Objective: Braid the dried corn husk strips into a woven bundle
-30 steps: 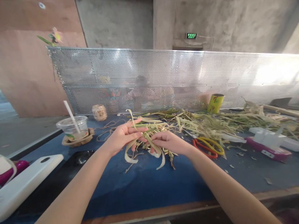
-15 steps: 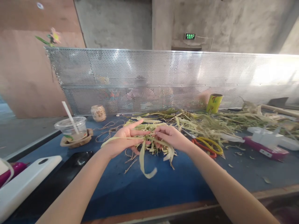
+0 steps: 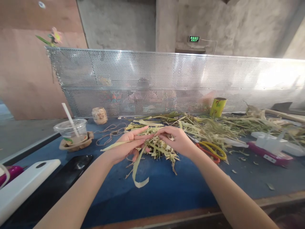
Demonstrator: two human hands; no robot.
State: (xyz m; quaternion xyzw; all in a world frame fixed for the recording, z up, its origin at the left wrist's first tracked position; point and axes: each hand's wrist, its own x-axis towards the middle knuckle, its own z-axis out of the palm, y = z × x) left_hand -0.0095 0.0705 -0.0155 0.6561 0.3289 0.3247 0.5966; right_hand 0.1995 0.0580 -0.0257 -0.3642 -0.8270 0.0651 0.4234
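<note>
The left hand pinches the pale strip near one end; its free length curls down toward the counter, below the grip. The right hand closes on the woven leaf bundle, just beside.

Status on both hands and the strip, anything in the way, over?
Left hand and right hand working close together, exact grip hidden. Pale strip dangling below left fingers. Scissors by right forearm, not between hands.
</note>
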